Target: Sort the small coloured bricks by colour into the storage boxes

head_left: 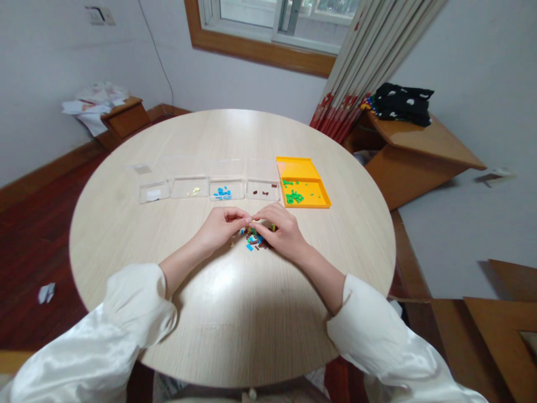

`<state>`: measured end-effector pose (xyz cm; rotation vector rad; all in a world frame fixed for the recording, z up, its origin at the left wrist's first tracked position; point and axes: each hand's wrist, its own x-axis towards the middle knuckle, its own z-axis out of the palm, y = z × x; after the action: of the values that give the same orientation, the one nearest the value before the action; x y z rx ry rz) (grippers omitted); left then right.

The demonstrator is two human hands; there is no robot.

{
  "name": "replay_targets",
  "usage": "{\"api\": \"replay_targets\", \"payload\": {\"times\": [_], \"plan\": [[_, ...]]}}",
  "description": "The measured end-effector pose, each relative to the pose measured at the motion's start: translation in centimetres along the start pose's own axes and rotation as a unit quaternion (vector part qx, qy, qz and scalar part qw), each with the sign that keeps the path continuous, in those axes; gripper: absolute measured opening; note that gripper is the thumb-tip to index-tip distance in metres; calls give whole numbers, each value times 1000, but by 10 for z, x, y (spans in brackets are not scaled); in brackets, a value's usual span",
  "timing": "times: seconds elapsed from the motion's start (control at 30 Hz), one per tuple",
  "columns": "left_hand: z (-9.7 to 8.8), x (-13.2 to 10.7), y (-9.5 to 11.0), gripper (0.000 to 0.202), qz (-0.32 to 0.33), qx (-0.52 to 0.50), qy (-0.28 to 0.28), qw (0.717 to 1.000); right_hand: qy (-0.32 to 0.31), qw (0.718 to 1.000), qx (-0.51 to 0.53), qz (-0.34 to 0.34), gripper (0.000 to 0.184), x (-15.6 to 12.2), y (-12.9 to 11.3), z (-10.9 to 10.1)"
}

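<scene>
My left hand (222, 228) and my right hand (283, 230) meet over the table with their fingertips pinched together. Whatever sits between them is too small and too covered to name. Beneath the fingers lies a mixed heap of tiny building bricks (254, 240) in blue, brown, green and yellow, partly hidden by my right hand. Beyond the hands stands a row of clear plastic boxes. From the left, they hold white pieces (153, 195), pale yellow pieces (194, 192), blue pieces (222, 193) and brown pieces (264, 193). At the right end, an orange box (315, 205) contains green bricks (295, 196).
The round wooden table (226, 324) carries everything. Behind the boxes, their lids are tipped back, the orange lid (296, 167) among them. A wooden stool (423, 148) with dark cloth (403, 104) stands to the right. A curtain (369, 50) hangs by the window.
</scene>
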<state>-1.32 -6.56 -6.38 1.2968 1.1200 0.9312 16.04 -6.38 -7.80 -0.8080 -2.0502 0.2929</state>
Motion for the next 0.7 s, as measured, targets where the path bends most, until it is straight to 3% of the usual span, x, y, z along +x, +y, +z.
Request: {"api": "replay_targets", "payload": {"times": [0.47, 0.7], "plan": [[-2, 0, -2, 31, 5, 47, -7, 999, 7, 1000, -18, -3, 13, 0, 1, 1], [-3, 1, -2, 29, 43, 89, -15, 995, 1, 999, -34, 16, 14, 1, 3, -2]]}}
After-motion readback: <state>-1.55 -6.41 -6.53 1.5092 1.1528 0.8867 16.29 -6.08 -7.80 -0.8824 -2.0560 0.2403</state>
